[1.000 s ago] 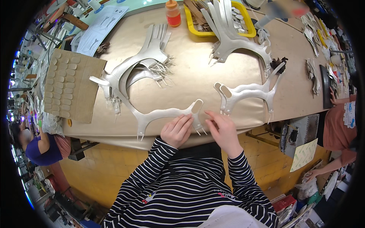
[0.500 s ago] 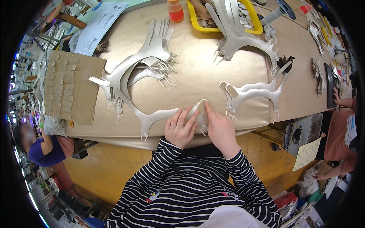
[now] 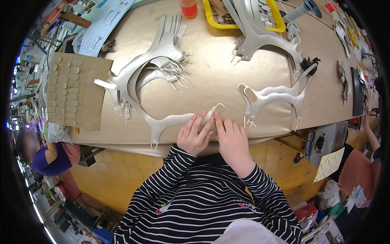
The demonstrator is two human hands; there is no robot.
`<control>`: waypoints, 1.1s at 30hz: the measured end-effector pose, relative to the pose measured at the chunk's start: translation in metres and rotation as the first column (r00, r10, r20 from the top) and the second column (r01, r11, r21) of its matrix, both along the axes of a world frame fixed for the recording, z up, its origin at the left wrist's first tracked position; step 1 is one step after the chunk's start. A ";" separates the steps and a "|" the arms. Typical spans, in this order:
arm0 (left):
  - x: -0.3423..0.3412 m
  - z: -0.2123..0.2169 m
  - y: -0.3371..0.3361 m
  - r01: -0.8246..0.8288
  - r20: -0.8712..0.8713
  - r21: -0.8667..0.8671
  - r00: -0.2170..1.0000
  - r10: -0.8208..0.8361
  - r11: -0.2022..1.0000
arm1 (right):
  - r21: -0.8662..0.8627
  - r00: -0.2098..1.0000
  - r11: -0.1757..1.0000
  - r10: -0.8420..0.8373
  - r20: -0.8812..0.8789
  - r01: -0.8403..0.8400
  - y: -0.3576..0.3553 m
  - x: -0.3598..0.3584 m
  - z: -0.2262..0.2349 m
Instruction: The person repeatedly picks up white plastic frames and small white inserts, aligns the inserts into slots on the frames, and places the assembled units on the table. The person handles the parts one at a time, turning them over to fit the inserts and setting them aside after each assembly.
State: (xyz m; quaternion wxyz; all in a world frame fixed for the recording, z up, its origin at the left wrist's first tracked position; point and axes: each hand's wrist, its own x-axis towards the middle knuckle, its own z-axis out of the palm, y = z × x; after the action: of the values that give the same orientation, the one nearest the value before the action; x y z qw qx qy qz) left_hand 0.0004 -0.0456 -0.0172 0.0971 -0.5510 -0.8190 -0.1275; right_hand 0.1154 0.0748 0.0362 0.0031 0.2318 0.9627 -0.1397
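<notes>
A cream, curved leather strap piece (image 3: 168, 122), looking like a shoe upper, lies along the table's near edge, with threads hanging from its left leg. My left hand (image 3: 194, 135) is on its right part, fingers pressed over the strap and thumb toward the other hand. My right hand (image 3: 235, 142) has its index fingertip against the strap just below a narrow looped end (image 3: 219, 107); its other fingers are bent beside it. The two hands almost touch, and they hide the strap's lower right part. To the right lie two similar strap pieces (image 3: 274, 96), partly overlapping.
A pile of cream strap pieces (image 3: 142, 63) lies left of centre, another (image 3: 264, 40) at back right. Cardboard (image 3: 87, 97) bears several small oval pieces. A yellow tray (image 3: 280, 20), an orange-red jar (image 3: 189, 9) and a printed sheet (image 3: 103, 26) sit farther back. Other people are at both sides.
My right index finger has slid from the loop's tip down toward my left hand, leaving the loop uncovered. At the right, another person's hand has drawn back from the table.
</notes>
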 end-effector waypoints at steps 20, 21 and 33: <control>0.001 0.001 0.003 -0.011 0.029 0.038 1.000 0.010 0.999 | -0.063 0.994 0.993 -0.105 -0.040 0.103 0.011 -0.013 -0.008; 0.002 0.001 0.003 -0.012 0.032 0.037 0.999 0.011 0.999 | -0.061 0.994 0.993 -0.105 -0.022 0.104 0.010 -0.013 -0.008; 0.005 -0.007 -0.007 -0.004 0.026 0.070 1.000 0.002 0.998 | -0.162 1.000 0.987 -0.018 -0.012 0.016 -0.015 0.021 0.008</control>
State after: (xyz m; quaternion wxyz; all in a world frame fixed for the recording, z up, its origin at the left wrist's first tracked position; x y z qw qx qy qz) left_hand 0.0058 -0.0526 -0.0242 0.1060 -0.5444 -0.8160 -0.1630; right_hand 0.1367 0.0593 0.0445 0.0145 0.2379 0.9462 -0.2189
